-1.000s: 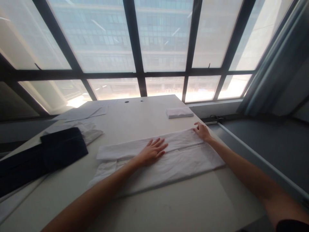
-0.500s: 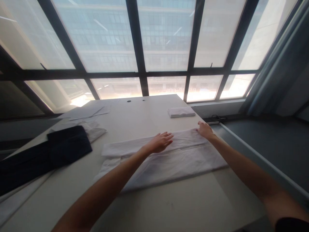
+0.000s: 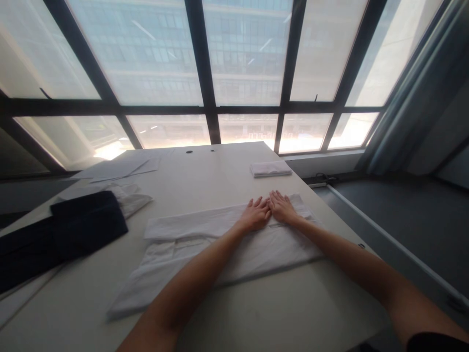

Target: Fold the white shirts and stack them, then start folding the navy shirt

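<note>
Left hand (image 3: 256, 214), fingers slightly spread, and right hand (image 3: 281, 207) lie flat on white garment (image 3: 198, 222), right end near bench's (image 3: 212, 183) right edge. Forearms partly cover it. Folded white cloth (image 3: 271, 169) beyond, same edge; navy garment (image 3: 90, 226) leftward.

Windows: strong daylight comes through the tall black-framed glass windows (image 3: 245, 54) beyond the hands, the lower panes bleached nearly white (thin pale streaks reflect in the upper ones).
Hands: backlit and rather dim, left hand (image 3: 255, 213) and right hand (image 3: 282, 207) keep readable fingers.
White cloth: the flat folded white fabric (image 3: 278, 247) beneath them looks greyish, softly shadowed along its near edge.
Tabletop: the smooth white tabletop (image 3: 205, 186) dulls nearer than the hands.
Navy cloth: left of the hands, the folded navy fabric (image 3: 88, 225) sinks almost to black.
Edges: window bars splay outward; corners darken and soften.
</note>
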### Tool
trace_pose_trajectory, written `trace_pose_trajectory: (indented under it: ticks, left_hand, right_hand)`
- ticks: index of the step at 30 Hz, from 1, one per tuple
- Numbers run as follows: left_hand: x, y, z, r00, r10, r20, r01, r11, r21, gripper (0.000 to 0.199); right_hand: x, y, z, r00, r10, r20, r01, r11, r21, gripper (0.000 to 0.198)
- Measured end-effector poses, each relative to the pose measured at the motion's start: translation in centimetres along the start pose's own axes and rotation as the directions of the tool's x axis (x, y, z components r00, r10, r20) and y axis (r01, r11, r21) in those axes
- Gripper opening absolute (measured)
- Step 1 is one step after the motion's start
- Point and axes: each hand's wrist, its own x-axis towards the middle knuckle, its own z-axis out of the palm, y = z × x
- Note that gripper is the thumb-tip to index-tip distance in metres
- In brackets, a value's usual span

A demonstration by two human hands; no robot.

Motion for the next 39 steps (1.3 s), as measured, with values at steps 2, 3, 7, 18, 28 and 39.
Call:
trace_pose_trajectory:
  ticks: [2, 3, 7, 18, 28, 39]
  left_hand:
    - [-0.1, 0.1, -0.2, 1.000, -0.013, 0.005, 0.013, 1.000, -0.001, 0.055]
    - [-0.1, 0.2, -0.3, 1.000, -0.018, 0.005, 0.018, 1.000, 0.000, 0.056]
    - [-0.2, 0.3, -0.5, 1.000, -0.024, 0.008, 0.024, 1.000, -0.010, 0.057]
    - [-1.4, 0.9, -2.1, 0.982, 0.188, 0.005, -0.187, 0.982, -0.025, 0.077]
    - [-1.7, 4.2, -3.6, 0.978, 0.206, 0.046, -0.210, 0.964, 0.162, 0.020]
    - [1.4, 0.9, -8.5, 0.978, -0.056, -0.200, 0.024, 0.987, -0.157, 0.023]
  right_hand:
    - [-0.2, 1.5, -0.5, 0.996, 0.089, 0.031, -0.089, 0.996, -0.004, 0.060]
    - [-0.3, 2.3, -0.7, 0.990, 0.132, 0.043, -0.132, 0.991, -0.006, 0.061]
    - [-0.4, 5.2, -1.2, 0.960, 0.278, 0.040, -0.278, 0.961, 0.000, 0.059]
    - [-0.7, 9.6, -2.4, 0.864, 0.319, -0.390, -0.239, 0.941, 0.240, 0.038]
    - [-0.9, 8.8, -4.8, 0.779, 0.343, -0.525, -0.099, 0.894, 0.437, 0.029]
    - [-4.7, 3.4, -9.3, 0.781, 0.170, -0.601, 0.093, 0.920, 0.381, 0.029]
